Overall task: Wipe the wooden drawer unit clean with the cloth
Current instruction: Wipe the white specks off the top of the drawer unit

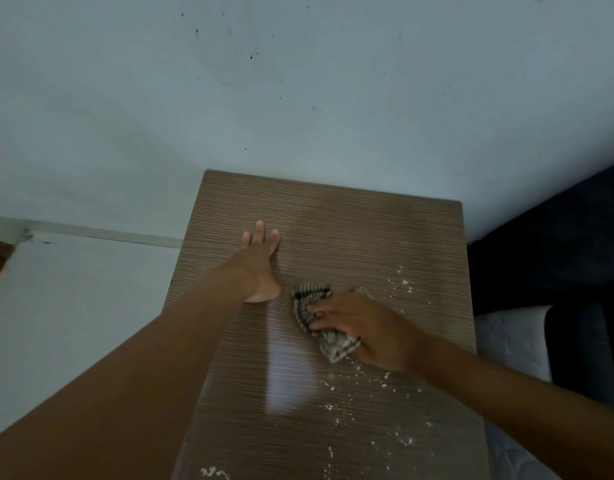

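Note:
The wooden drawer unit [333, 220] fills the middle of the view, seen from above, its brown grained top against the wall. My left hand [260, 261] lies flat on the top near its left side, fingers spread, holding nothing. My right hand [364, 327] presses a bunched striped cloth [309, 303] onto the top just right of the left hand. White crumbs [399, 282] are scattered on the right and near parts of the top.
A pale wall [298, 98] rises directly behind the unit. A dark bed frame [558, 244] with a white mattress [506, 337] stands close on the right. Light floor [73, 289] and a skirting strip lie to the left.

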